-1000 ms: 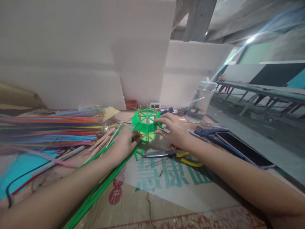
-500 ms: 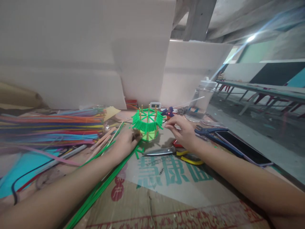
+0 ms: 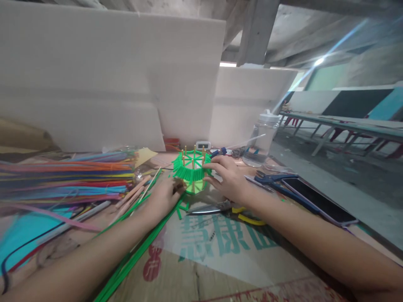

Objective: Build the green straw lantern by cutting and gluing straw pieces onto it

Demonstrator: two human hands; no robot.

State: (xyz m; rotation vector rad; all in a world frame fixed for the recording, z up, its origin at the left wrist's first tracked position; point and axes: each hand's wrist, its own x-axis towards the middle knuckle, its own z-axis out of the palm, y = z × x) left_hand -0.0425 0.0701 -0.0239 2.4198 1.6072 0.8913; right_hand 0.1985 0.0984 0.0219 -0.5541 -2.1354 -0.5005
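Observation:
A small round model (image 3: 192,172) made of green pipe cleaners stands upright on the table, with wooden sticks poking up through its fringed ring and a light green base below. My left hand (image 3: 165,195) is closed at the left of its base, the fingertips partly hidden. From the right, my right hand (image 3: 231,178) has its fingers on the ring's fringe and its thumb lower down by the base. Long green pipe cleaners (image 3: 138,251) run under my left forearm. Short green cut pieces (image 3: 180,213) lie just in front of the model, near scissors (image 3: 210,208) with yellow handles.
Bundles of coloured pipe cleaners (image 3: 63,174) lie on the left, near a blue sheet (image 3: 31,235). At the right are a clear water bottle (image 3: 260,140), blue-handled pliers (image 3: 277,178) and a phone (image 3: 321,201). White boards (image 3: 110,84) stand behind.
My right hand has moved left, from beside the model onto its right side, and its fingers have spread. My left hand stays at the base. The view has tilted up slightly.

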